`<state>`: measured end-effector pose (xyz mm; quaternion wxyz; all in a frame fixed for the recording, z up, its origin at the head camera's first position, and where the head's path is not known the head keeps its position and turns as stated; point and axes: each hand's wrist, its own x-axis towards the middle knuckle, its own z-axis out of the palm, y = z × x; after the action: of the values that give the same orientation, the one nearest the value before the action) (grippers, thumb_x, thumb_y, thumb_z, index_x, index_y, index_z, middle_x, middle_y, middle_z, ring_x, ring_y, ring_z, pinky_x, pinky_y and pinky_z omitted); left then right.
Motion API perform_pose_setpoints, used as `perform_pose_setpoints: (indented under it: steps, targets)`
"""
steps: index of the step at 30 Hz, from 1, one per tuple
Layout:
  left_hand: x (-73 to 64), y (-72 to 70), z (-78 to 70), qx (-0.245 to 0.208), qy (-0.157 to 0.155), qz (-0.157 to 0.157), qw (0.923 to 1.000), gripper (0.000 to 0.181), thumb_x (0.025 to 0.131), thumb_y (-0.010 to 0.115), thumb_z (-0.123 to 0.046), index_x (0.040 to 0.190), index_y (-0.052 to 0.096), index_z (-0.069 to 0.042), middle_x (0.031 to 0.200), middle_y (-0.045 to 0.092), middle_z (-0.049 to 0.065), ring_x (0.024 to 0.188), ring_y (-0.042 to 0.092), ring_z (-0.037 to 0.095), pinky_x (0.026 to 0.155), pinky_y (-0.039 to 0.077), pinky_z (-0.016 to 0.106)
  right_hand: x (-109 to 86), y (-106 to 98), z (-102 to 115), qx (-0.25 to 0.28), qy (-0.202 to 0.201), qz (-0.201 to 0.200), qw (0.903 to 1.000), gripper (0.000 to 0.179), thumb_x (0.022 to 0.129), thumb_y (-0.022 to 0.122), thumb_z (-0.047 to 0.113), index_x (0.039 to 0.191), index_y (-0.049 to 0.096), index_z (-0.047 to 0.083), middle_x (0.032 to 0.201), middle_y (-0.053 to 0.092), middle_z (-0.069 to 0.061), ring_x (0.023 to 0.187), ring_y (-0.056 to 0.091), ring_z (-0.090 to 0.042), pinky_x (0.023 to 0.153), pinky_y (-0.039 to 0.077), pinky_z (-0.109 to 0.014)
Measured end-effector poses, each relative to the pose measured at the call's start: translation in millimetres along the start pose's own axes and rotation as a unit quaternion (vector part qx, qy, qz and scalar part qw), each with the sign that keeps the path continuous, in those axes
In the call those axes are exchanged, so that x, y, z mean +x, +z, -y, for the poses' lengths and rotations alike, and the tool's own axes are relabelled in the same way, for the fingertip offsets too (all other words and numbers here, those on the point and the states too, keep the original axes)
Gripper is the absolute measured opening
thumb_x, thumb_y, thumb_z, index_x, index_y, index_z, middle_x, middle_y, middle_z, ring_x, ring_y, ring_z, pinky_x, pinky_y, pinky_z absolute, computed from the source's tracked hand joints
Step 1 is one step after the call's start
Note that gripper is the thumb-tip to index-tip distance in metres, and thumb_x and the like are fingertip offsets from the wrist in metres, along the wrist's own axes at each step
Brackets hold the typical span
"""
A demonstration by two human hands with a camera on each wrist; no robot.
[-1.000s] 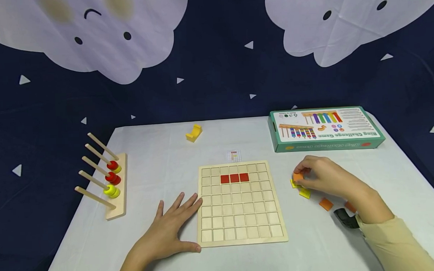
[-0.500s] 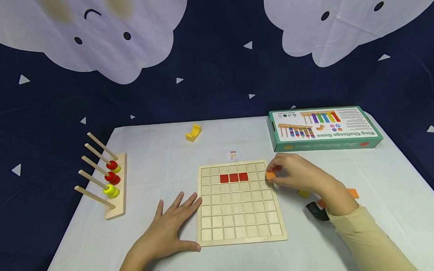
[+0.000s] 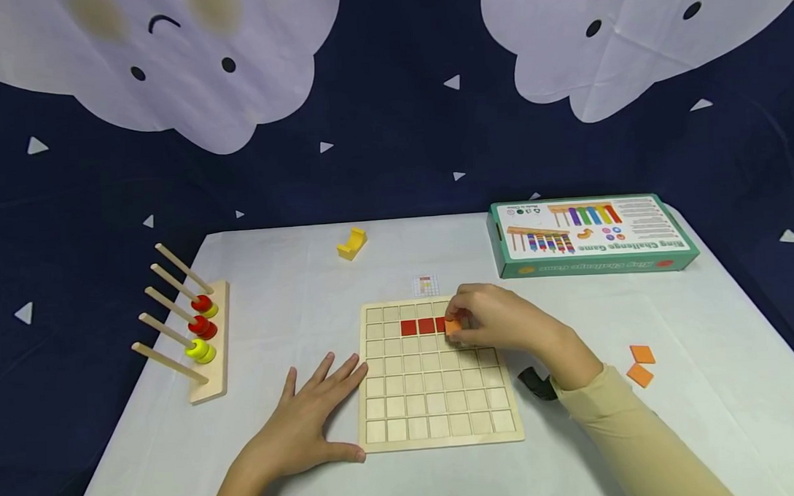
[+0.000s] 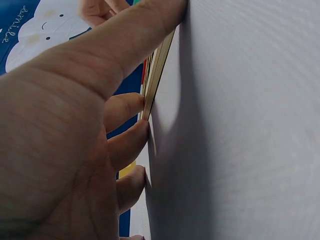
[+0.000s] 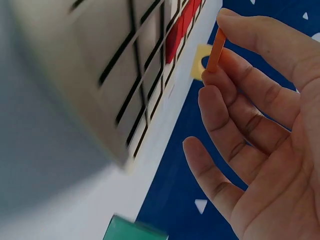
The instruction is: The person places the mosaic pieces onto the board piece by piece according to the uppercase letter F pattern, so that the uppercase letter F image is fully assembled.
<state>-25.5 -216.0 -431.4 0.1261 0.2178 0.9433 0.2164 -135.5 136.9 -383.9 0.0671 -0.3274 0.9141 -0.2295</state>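
My right hand (image 3: 498, 319) pinches a square orange tile (image 3: 453, 327) between thumb and fingertips, close over the upper part of a wooden grid board (image 3: 442, 445). In the right wrist view the tile (image 5: 216, 51) shows edge-on, with the other fingers spread below it. A row of three red tiles (image 3: 426, 326) lies in the board's second row; the orange tile overlaps the rightmost in the head view. My left hand (image 3: 304, 423) lies spread at the board's left side, fingertips and thumb right at its edge, as the left wrist view also shows.
Two orange tiles (image 3: 641, 374) lie right of my forearm. A small printed pattern card (image 3: 426, 285) is behind the board. A peg stand (image 3: 219, 342) with red and yellow rings stands left; a yellow arched block (image 3: 352, 244) and a green game box (image 3: 597, 264) sit at the back.
My right hand has moved left from the loose tiles at the right to above the board, carrying the orange tile. The yellow tiles seen earlier are hidden now. My left hand stays put.
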Motion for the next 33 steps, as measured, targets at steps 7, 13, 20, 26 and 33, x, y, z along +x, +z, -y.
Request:
perform_pose_setpoints:
  steps: [7,13,20,26,33]
  targets:
    - [0.3,-1.0,-1.0,-0.002,-0.003,0.002,1.0,0.118,0.068,0.089,-0.071,0.168,0.037,-0.035,0.176,0.034,-0.009,0.167,0.022,0.039,0.119,0.005,0.089,16.5,8.5,12.3,-0.008,-0.037,0.007,0.9992,0.018,0.091,0.086,0.022,0.103,0.079,0.01,0.099,0.072,0.002,0.084,0.059,-0.01,0.081,0.055,-0.031]
    - [-0.5,-2.0,-1.4,0.0,-0.001,-0.001,1.0,0.118,0.069,0.089,-0.071,0.168,0.037,-0.035,0.176,0.034,-0.009,0.167,0.023,0.039,0.118,0.007,0.09,30.2,18.0,22.1,-0.019,-0.054,0.017,0.9982,0.012,0.091,0.084,0.021,0.095,0.077,0.012,0.09,0.067,0.003,0.078,0.053,-0.007,0.074,0.048,-0.025]
    - [-0.5,-2.3,-1.5,-0.001,0.001,-0.003,1.0,0.118,0.068,0.087,-0.073,0.168,0.037,-0.035,0.176,0.034,-0.009,0.166,0.024,0.04,0.117,0.008,0.091,40.1,27.7,32.3,-0.025,-0.069,0.016,0.9972,0.011,0.091,0.084,0.019,0.089,0.075,0.014,0.084,0.064,0.003,0.074,0.05,-0.007,0.068,0.044,-0.023]
    - [-0.3,-2.7,-2.6,-0.002,0.001,-0.002,1.0,0.118,0.068,0.087,-0.073,0.168,0.037,-0.034,0.176,0.034,-0.008,0.167,0.023,0.039,0.117,0.008,0.091,44.8,33.6,36.3,-0.034,-0.056,0.033,0.9973,0.012,0.09,0.085,0.02,0.09,0.075,0.015,0.084,0.064,0.004,0.073,0.051,-0.006,0.068,0.045,-0.024]
    - [0.0,-2.1,-2.4,-0.006,0.0,0.001,1.0,0.118,0.069,0.087,-0.073,0.168,0.037,-0.034,0.176,0.034,-0.009,0.167,0.023,0.039,0.117,0.008,0.09,47.2,38.0,38.8,-0.046,-0.041,0.045,0.9971,0.013,0.089,0.087,0.023,0.093,0.076,0.016,0.087,0.066,0.005,0.074,0.054,-0.008,0.07,0.049,-0.028]
